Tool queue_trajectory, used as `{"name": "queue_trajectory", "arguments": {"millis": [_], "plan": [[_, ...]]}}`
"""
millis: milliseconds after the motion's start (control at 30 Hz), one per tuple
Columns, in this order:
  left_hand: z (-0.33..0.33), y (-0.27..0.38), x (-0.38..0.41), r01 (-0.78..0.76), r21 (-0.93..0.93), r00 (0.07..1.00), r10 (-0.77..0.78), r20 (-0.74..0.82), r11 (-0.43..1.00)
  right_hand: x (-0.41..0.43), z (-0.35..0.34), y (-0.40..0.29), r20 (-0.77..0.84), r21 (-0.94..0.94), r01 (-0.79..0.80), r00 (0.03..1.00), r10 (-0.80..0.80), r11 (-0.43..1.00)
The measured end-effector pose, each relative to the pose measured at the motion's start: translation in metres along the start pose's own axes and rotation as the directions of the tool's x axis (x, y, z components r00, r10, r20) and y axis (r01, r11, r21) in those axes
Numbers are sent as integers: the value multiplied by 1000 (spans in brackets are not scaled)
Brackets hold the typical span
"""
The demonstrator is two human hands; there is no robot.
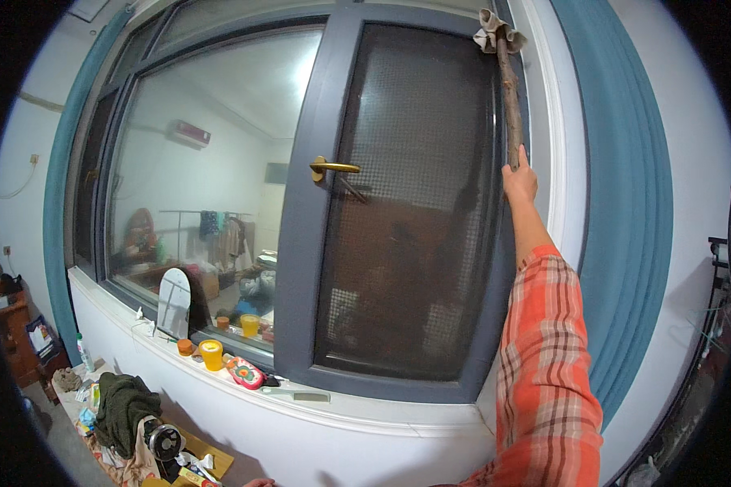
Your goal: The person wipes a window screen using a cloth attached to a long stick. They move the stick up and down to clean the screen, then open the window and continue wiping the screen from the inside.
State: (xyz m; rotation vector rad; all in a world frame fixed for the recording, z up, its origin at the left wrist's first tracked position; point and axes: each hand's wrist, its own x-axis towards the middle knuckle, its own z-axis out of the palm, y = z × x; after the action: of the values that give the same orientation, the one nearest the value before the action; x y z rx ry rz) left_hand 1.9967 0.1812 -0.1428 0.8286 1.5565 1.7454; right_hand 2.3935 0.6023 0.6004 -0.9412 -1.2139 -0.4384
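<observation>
My right hand [521, 181] grips the lower end of a wooden stick [511, 100], with the arm stretched up in a plaid sleeve. A bunched pale cloth [498, 35] sits on the stick's top end, at the upper right corner of the grey window sash [304, 201]. The stick runs along the sash's right side, beside a dark mesh-like pane [411, 182]. Only a sliver of my left hand [259, 482] shows at the bottom edge; its fingers are mostly out of the picture. A brass window handle [336, 167] lies level on the sash's left side.
On the white sill [396, 420] stand a mirror [175, 302], a yellow cup [211, 355], a floral case [245, 372] and a comb [297, 395]. Below left, a dark green cloth [125, 411] lies by a sewing machine's handwheel [165, 442]. Teal curtains [627, 182] flank the window.
</observation>
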Motion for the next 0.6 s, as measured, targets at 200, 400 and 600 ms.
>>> {"name": "queue_trajectory", "arguments": {"millis": [200,400,600], "plan": [[23,7,13,-33,65,989,23,148,997,-57,-15,80,-65,45,77,995,-74,996],[40,22,16,-64,162,978,29,206,985,-122,-26,108,13,74,23,1000,-24,997],[58,29,13,13,86,979,-30,203,996,-208,-30,138,39,132,44,998,-49,990]]}}
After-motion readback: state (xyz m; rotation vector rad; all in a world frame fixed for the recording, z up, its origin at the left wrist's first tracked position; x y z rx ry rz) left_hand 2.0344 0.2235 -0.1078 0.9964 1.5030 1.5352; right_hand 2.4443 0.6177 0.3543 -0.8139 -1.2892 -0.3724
